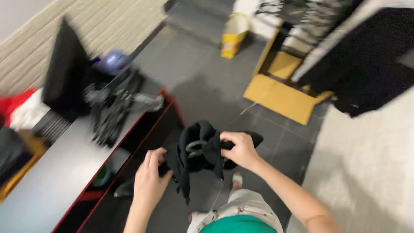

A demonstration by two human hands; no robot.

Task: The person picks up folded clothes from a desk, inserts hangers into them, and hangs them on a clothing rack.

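1. Between your two hands, a black garment (199, 149) hangs bunched above the grey tiled floor (207, 86), a pale loop showing at its middle.
2. Your left hand (148, 181) has its fingers (160, 157) clenched on the garment's lower left fold.
3. Your right hand (241, 149) has its fingers (227, 139) pinching the upper right edge.
4. Left of your left fingers runs a grey surface (47, 181) carrying a blurred black heap (114, 108).
5. Well beyond your right fingers lies flattened cardboard (282, 97).
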